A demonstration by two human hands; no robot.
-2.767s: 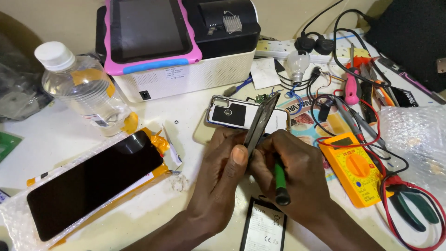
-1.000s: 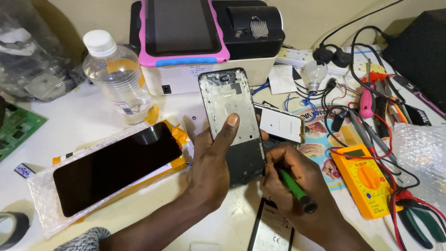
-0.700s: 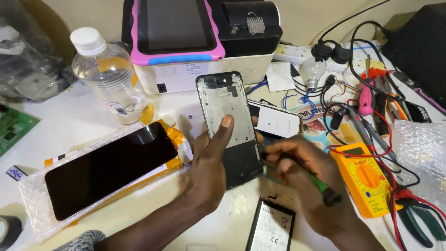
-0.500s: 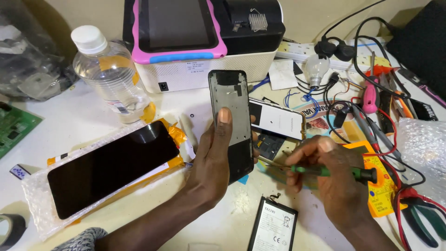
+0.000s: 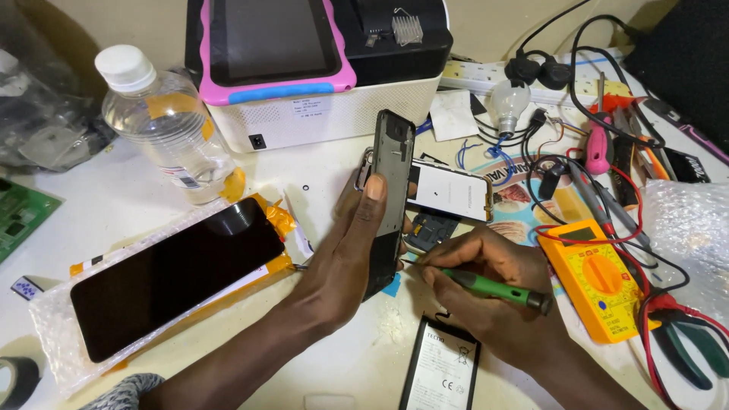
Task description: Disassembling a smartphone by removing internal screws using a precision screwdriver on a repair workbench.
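My left hand (image 5: pixel 345 262) clamps the phone frame (image 5: pixel 389 199) edge-up; my right hand (image 5: pixel 486 285) pinches the green screwdriver (image 5: pixel 486 285), whose tip below that grip could slip and gouge.

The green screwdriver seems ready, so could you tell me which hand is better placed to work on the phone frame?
Probably the right hand: it grips the green screwdriver with its tip beside the phone frame, which the left hand holds upright.

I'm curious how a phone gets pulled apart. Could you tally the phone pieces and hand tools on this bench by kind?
Phone frame, in the left hand: 1
Screen panel: 1
Battery: 1
Back cover: 1
Green screwdriver, in the right hand: 1
Yellow multimeter: 1
Total: 6
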